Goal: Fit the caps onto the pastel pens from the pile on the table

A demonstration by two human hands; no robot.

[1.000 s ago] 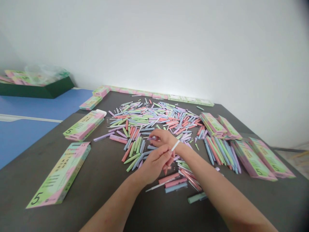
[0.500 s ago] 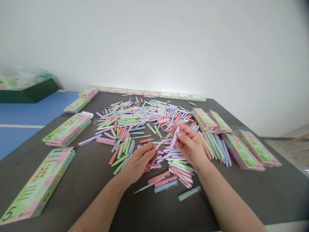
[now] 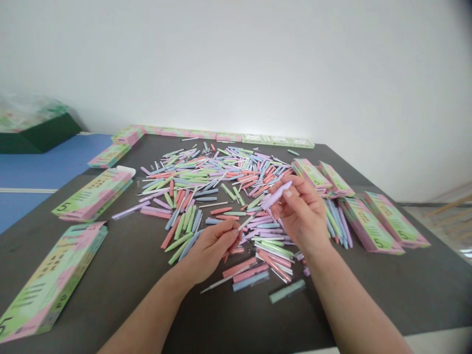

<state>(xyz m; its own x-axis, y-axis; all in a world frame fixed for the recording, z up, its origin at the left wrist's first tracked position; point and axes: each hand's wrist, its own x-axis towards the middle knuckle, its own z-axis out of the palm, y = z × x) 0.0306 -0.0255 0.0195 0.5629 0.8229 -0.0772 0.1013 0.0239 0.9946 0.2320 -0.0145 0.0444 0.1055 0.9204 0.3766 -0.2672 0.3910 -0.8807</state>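
My left hand point(image 3: 217, 242) is closed on a thin white pen refill point(image 3: 246, 222) that points up and to the right. Between the fingertips of my right hand point(image 3: 300, 209) is a purple pen barrel point(image 3: 276, 195), held tilted above the pile. The two pieces are apart. Beneath and beyond both hands spreads a loose pile of pen parts point(image 3: 206, 174) in green, blue, red and purple, with white refills among them. Close below my hands lie a blue pen piece point(image 3: 250, 281), a green pen piece with a clear end point(image 3: 287, 291) and another white refill point(image 3: 225, 282).
Printed pen boxes point(image 3: 51, 280) lie along the left of the dark table point(image 3: 206, 324). More boxes point(image 3: 372, 223) are at the right, beside a row of sorted pens point(image 3: 338, 223). A line of boxes point(image 3: 202, 133) runs along the wall. A dark green bin point(image 3: 44, 133) stands on the blue table.
My right hand has moved a little up and right, and the purple barrel has turned flatter. My left hand keeps its refill in nearly the same place. The view has shifted slightly.
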